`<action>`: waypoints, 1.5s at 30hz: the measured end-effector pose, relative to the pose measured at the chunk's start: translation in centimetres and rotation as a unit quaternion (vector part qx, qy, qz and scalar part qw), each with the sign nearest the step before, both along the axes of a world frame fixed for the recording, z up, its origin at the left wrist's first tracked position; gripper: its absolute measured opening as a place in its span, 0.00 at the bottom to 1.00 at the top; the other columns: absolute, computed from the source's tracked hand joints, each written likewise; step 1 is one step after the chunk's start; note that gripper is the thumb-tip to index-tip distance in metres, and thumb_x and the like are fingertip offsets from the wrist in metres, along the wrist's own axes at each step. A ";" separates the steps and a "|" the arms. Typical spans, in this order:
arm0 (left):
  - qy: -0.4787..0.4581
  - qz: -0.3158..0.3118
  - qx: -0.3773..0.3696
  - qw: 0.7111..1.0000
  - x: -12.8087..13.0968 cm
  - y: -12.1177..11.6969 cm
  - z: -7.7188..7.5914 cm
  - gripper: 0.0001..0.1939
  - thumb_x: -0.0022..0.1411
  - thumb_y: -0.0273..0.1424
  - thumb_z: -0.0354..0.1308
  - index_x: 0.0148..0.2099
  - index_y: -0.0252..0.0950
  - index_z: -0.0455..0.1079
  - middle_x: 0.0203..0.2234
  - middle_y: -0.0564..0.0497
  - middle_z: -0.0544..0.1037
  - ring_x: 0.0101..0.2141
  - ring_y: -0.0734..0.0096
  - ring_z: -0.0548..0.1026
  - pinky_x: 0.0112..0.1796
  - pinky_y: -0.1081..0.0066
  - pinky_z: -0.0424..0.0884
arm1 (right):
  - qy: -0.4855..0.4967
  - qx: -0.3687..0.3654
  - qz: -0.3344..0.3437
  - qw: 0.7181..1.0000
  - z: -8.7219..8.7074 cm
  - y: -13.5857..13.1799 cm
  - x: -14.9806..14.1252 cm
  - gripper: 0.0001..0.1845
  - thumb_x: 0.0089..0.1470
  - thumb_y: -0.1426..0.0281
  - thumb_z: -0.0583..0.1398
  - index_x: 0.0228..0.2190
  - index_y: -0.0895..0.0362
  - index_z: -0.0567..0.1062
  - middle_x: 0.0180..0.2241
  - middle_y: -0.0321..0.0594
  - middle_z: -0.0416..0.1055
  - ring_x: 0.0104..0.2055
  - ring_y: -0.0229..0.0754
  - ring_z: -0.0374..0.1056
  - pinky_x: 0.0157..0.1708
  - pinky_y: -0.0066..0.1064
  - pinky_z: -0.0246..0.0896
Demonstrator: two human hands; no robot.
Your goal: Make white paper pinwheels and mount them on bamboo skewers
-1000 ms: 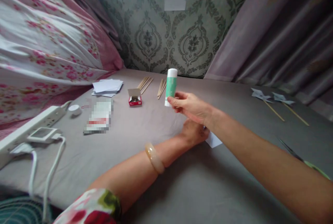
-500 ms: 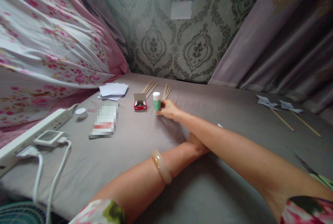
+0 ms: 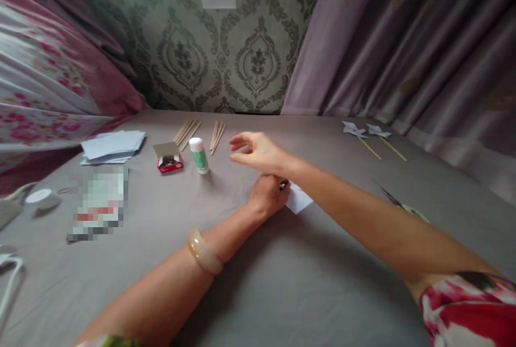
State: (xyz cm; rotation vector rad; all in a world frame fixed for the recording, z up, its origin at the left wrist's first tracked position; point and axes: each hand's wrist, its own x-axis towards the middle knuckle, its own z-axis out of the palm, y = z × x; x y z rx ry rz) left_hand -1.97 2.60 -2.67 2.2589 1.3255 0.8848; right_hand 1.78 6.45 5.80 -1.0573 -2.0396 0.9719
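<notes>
Grey cloth-covered surface (image 3: 258, 288) carries stacked white paper sheets (image 3: 113, 145), thin pale wooden sticks (image 3: 186, 133), open red cardboard box (image 3: 171, 164), upright green-and-white cylindrical tube (image 3: 199, 157), two white paper pinwheels (image 3: 354, 129), green-handled scissors (image 3: 400, 205).

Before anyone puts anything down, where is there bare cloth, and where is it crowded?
Bare cloth lies between the right hand and the pinwheels; also in front, between both forearms. Crowded: the left side, with paper stack, packet, red box, wooden sticks, glue stick.

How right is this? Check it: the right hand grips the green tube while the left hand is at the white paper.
Wrong on the right hand: the head view shows it open and apart from the green tube. The left hand is at the white paper.
</notes>
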 end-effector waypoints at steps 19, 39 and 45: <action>0.039 -0.036 -0.017 0.998 0.1 -1.3 1.8 0.07 0.57 0.28 0.58 0.37 0.34 0.76 0.31 0.49 0.75 0.32 0.71 0.72 0.37 0.71 0.68 | -0.199 0.131 0.004 0.971 -5.8 -8.8 15.8 0.06 0.55 0.70 0.61 0.38 0.55 0.74 0.40 0.41 0.75 0.45 0.45 0.67 0.47 0.40 0.62; 0.054 -0.051 0.017 0.997 0.0 -1.3 1.4 0.07 0.58 0.25 0.56 0.35 0.35 0.76 0.32 0.48 0.76 0.35 0.68 0.72 0.39 0.69 0.68 | -0.182 0.196 -0.058 0.962 -6.7 -9.2 14.9 0.10 0.61 0.71 0.55 0.33 0.58 0.76 0.37 0.42 0.74 0.41 0.42 0.68 0.45 0.36 0.64; 0.055 -0.052 0.015 0.997 0.0 -1.2 1.4 0.07 0.57 0.24 0.56 0.35 0.34 0.75 0.32 0.48 0.76 0.35 0.68 0.72 0.39 0.68 0.68 | -0.135 0.151 -0.143 0.969 -7.0 -8.9 14.3 0.08 0.58 0.73 0.56 0.30 0.57 0.76 0.33 0.41 0.73 0.38 0.42 0.69 0.39 0.33 0.63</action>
